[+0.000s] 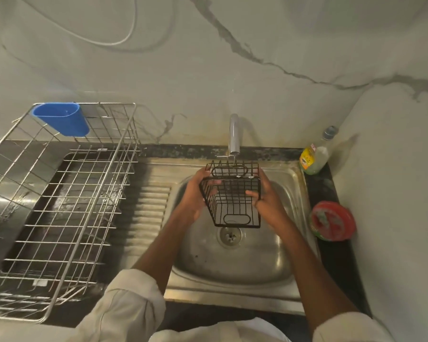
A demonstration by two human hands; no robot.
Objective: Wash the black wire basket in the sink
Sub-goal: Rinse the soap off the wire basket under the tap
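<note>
The black wire basket (231, 193) is held in the air over the sink (292, 183), its far end up under the tap (234, 134) and its near end hanging above the drain (230, 236). The left hand (195, 193) has a grip on the basket's left side, fingers curled in through the wires; the right hand (267, 198) clasps the right side, thumb hooked over the rim. No stream shows plainly from the spout, though the dim light may be hiding a thin one.

To do this step well, I judge the basket should be kept low inside the bowl so splash falls into the steel and not onto the desk. It should be turned slowly so each wall and the base pass under the spout. Fingers are best moved along the wires, since thin crossings trap grime and a wet frame may slip.

The sink sits near the desk's right end, ribbed drainboard on its left. A steel dish rack (59, 193) fills the desk's left part, a blue cup (62, 118) hooked at its far edge. On the dark strip at the right edge stand a soap bottle (315, 156) at the far corner and a red-lidded tub (332, 220) nearer. Veined marble-look walls close in behind and to the right
</note>
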